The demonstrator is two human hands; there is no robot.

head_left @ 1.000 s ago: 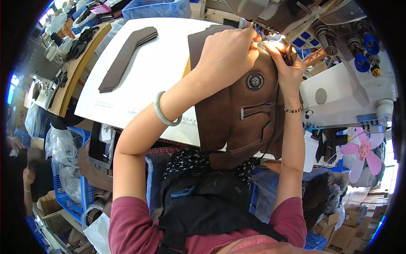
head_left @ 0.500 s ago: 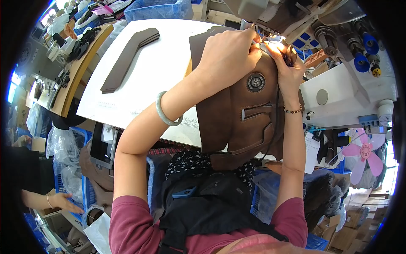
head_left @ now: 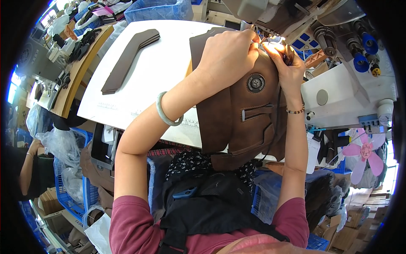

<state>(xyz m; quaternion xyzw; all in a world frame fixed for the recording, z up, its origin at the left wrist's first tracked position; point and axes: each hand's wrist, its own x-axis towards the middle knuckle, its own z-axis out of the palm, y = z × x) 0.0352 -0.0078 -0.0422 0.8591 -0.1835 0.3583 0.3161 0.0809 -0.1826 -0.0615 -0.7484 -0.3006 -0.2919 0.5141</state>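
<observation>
We had both hands at the far end of a brown leather panel point(head_left: 249, 98) on the right part of the white table point(head_left: 169, 55).

The panel, with its round badge point(head_left: 255, 83), overhung the table's near edge above our lap. Our left hand point(head_left: 230, 53) bent over the panel's far end, fingers curled in; we could not tell whether their tips gripped its edge. Our right hand point(head_left: 290, 67) met it there from the right, fingers curled around a dark item point(head_left: 289, 55) too small for us to identify. On the table's left part we saw a stack of grey-brown strips point(head_left: 131, 63). Beyond its far edge stood a blue basket point(head_left: 158, 10); right of the table, a pink fan point(head_left: 365, 149); left of it, a co-worker's hand point(head_left: 36, 147) near a clear plastic bag point(head_left: 63, 146).
</observation>
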